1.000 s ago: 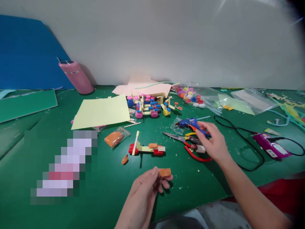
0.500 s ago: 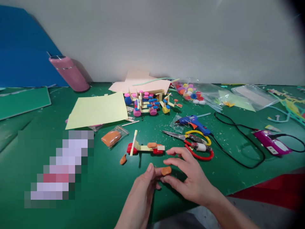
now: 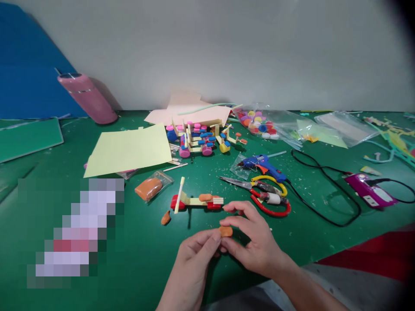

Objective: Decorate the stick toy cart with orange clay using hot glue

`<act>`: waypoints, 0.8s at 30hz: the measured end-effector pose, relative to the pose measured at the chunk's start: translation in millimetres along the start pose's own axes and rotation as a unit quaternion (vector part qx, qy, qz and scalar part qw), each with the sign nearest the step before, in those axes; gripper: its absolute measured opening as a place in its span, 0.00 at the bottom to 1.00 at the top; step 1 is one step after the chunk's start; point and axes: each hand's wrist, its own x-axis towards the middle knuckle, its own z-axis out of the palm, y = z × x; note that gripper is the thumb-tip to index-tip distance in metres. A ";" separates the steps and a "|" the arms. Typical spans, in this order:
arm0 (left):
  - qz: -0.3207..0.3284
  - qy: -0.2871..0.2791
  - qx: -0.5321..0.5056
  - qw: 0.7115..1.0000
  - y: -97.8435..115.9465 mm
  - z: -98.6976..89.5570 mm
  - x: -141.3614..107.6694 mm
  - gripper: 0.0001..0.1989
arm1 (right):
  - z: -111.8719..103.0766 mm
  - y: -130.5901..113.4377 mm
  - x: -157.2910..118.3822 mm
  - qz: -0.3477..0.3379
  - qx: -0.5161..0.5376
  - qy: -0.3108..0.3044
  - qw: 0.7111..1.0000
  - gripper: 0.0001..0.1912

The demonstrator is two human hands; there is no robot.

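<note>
A small flattened piece of orange modelling clay [image 3: 226,231] is between my fingertips, above the green table. My left hand [image 3: 197,259] pinches its left end with thumb and forefinger. My right hand [image 3: 254,239] has its thumb below the clay and its forefinger along the top edge, while the other visible fingers curve away. Just beyond my hands is a toy scooter [image 3: 194,201] made of pale sticks with red wheels and an orange clay lump on top. A loose orange clay bit [image 3: 166,218] lies to its left, and bagged orange clay [image 3: 149,189] sits behind that.
Scissors [image 3: 256,185] with yellow and red handles lie right of the scooter, near a blue glue gun [image 3: 264,166] whose black cord runs to a purple power strip [image 3: 371,191]. Behind are several finished toys [image 3: 197,142], yellow paper [image 3: 129,149], bagged bottle caps [image 3: 259,125] and a pink tumbler [image 3: 87,97].
My left thumb has come down onto the forefinger at the clay's left end. My right forefinger has moved in against the clay's top. The view has shifted slightly.
</note>
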 end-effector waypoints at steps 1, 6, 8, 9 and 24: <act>0.004 0.004 0.007 1.000 0.3 -0.1 -0.1 0.07 | 0.0 0.2 0.0 -0.003 -0.002 0.000 1.000 0.13; 0.024 0.006 0.029 0.999 0.4 -0.6 -1.0 0.06 | 0.0 -0.1 0.2 -0.017 -0.002 -0.002 1.000 0.13; 0.024 0.014 0.024 0.999 0.0 -0.6 -1.6 0.07 | 0.8 -0.7 0.1 -0.014 0.005 0.001 1.000 0.11; 0.020 0.022 0.014 0.999 -0.1 -0.3 -1.8 0.07 | 1.4 -1.0 0.0 -0.011 0.008 0.002 1.000 0.10; 0.011 0.026 0.022 0.999 -3.1 -0.7 -2.5 0.08 | 1.4 -0.3 -0.7 -0.012 0.025 0.000 1.000 0.11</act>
